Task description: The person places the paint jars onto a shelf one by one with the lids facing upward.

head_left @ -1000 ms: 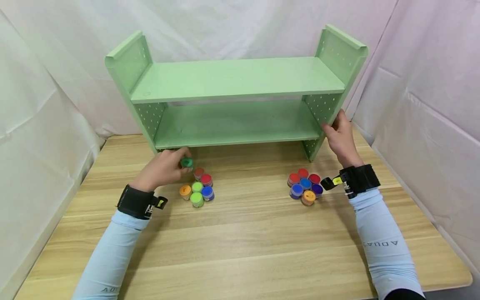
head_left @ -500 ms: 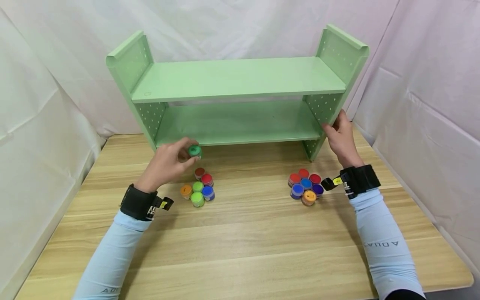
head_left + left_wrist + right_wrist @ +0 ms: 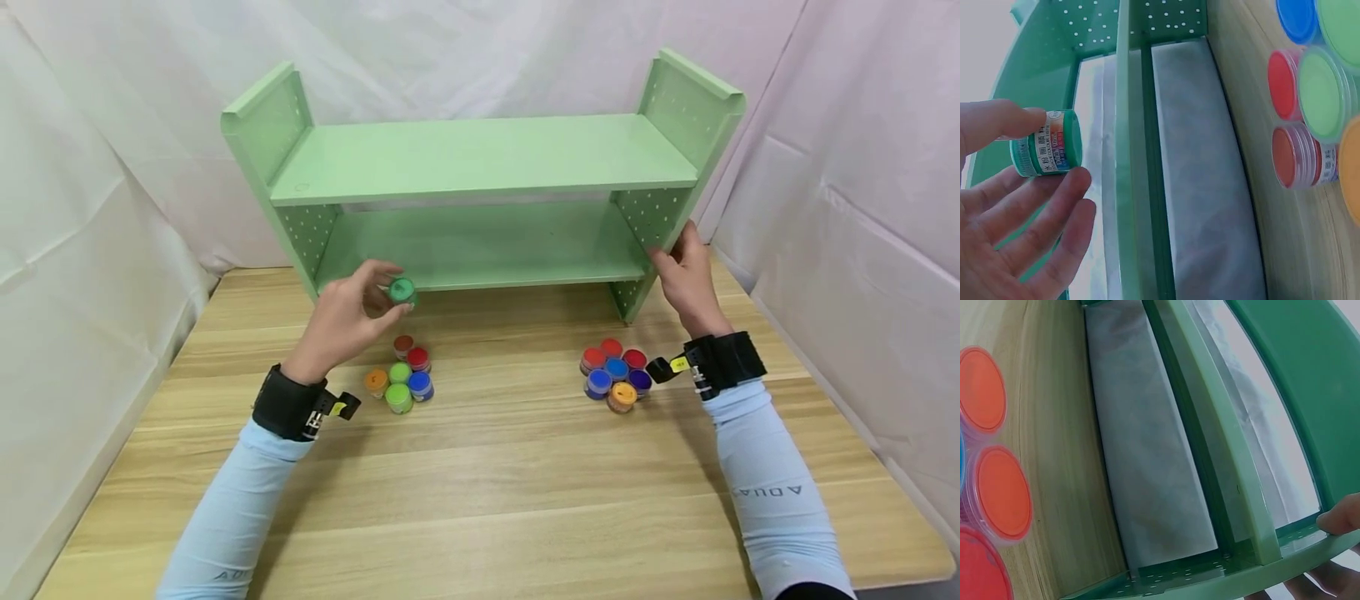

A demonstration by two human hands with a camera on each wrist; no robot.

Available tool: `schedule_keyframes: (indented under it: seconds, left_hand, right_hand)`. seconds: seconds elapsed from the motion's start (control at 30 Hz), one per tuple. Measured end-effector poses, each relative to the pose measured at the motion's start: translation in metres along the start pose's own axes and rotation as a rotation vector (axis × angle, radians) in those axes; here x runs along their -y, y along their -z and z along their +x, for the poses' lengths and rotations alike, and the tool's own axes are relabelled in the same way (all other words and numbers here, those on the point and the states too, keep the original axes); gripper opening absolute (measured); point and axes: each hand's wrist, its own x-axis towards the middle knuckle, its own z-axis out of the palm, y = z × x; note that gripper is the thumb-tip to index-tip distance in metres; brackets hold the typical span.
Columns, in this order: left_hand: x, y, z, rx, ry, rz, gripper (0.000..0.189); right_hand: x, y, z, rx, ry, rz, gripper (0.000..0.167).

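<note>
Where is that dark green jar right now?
In the head view, left of centre: the dark green jar is in the grip of the person's left hand, near the lower shelf and beyond the left cluster of jars.

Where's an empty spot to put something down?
The table is bare between the left jars and right jars, and in front of both. The top shelf is bare between its side panels. It's crowded inside both groups and where the left hand holds a green jar.
</note>
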Motion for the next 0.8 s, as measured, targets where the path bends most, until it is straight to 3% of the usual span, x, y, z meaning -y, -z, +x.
schedule_keyframes:
  seconds: [0.53,0.8]
  left_hand:
    - [-0.003,0.018,0.003,-0.248,-0.057,-0.029,0.042]
    - [-0.007,0.033,0.013,-0.367,-0.100,-0.044,0.043]
  right_hand:
    - [-0.003,-0.005,0.006,0.013,-0.009,0.014,0.058]
    - [-0.006,-0.004,0.005,-0.006,-0.020,-0.018,0.056]
